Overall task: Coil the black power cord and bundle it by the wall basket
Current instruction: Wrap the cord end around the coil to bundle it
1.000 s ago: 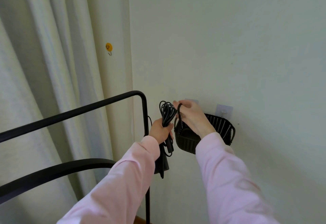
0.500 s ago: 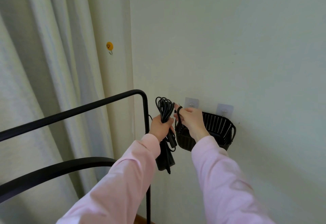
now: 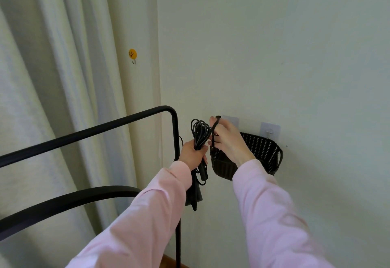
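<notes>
You're gripping the coiled black power cord (image 3: 199, 132) around its middle with your left hand (image 3: 193, 155), fingers curled tight, its loops standing above your fist and its thicker end dangling below, beside the black metal rack (image 3: 126, 120). Your right hand (image 3: 229, 141) is pinching a thin black loop (image 3: 214, 129) stretched up over its fingers, just right of the coil and in front of the black wall basket (image 3: 263, 147); I cannot tell whether that loop belongs to the cord. The basket is hanging on the wall from 2 stick-on hooks (image 3: 270, 129).
</notes>
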Demonstrator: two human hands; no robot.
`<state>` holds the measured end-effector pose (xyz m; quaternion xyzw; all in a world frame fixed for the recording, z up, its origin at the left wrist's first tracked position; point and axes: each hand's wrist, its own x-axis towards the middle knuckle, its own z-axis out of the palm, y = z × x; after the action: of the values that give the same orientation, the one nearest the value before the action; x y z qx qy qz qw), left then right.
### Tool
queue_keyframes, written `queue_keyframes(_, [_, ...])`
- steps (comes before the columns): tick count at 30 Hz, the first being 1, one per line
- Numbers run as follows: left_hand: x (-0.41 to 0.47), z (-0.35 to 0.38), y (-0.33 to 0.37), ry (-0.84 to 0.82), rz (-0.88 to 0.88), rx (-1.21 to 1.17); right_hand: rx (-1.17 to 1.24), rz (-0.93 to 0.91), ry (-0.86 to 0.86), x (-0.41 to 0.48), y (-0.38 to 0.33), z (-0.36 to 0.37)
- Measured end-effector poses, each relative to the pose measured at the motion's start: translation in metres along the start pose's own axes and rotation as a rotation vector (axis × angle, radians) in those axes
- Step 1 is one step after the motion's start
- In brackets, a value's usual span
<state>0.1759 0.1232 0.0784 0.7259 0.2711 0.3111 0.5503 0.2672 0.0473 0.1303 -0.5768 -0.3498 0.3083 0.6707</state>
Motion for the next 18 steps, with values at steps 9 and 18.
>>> queue_keyframes(9, [0.001, 0.002, 0.004, -0.121, 0.009, 0.290, -0.547, -0.112, 0.018, 0.007, -0.014, 0.013])
queue_keyframes(18, [0.001, 0.003, 0.001, -0.110, 0.036, 0.456, -0.691, -0.061, -0.042, 0.010, -0.014, 0.006])
